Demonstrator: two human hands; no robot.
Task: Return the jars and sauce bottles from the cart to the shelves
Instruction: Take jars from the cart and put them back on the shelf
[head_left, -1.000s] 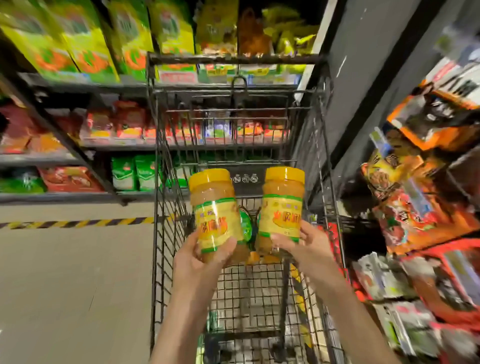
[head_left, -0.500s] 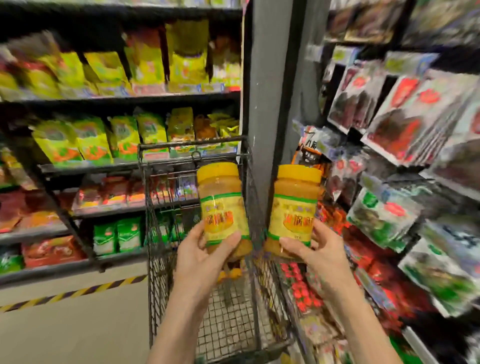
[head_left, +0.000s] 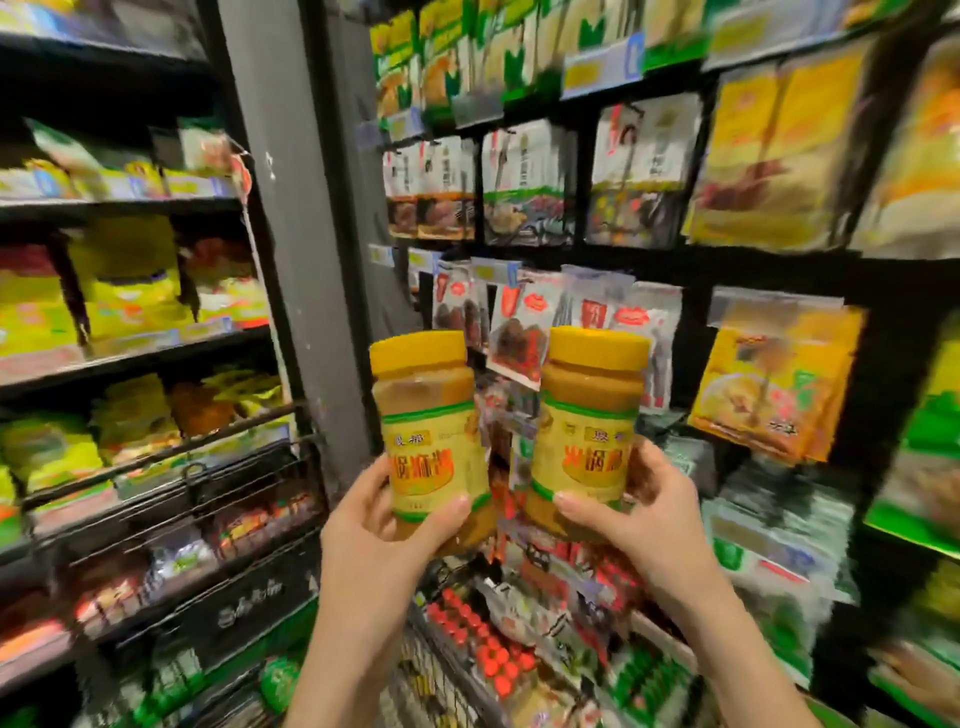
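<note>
I hold two matching jars of tan paste with yellow lids and yellow, green-edged labels. My left hand (head_left: 387, 525) grips the left jar (head_left: 431, 441) around its lower half. My right hand (head_left: 634, 514) grips the right jar (head_left: 587, 431) the same way. Both jars stand upright, side by side and slightly apart, raised in front of the right-hand shelves (head_left: 675, 260). The wire cart (head_left: 249, 525) is low at the left and below my arms; its inside is mostly hidden and blurred.
A grey pillar (head_left: 291, 208) stands between the left shelves of yellow and green packets (head_left: 124, 291) and the right shelves of hanging sachets (head_left: 524, 322). Lower right shelves hold blurred red and green packs (head_left: 488, 644). The view is motion-blurred.
The view has swung up and to the right, from the cart toward the right-hand shelves. Both jars have risen with my hands and stay gripped as before.
</note>
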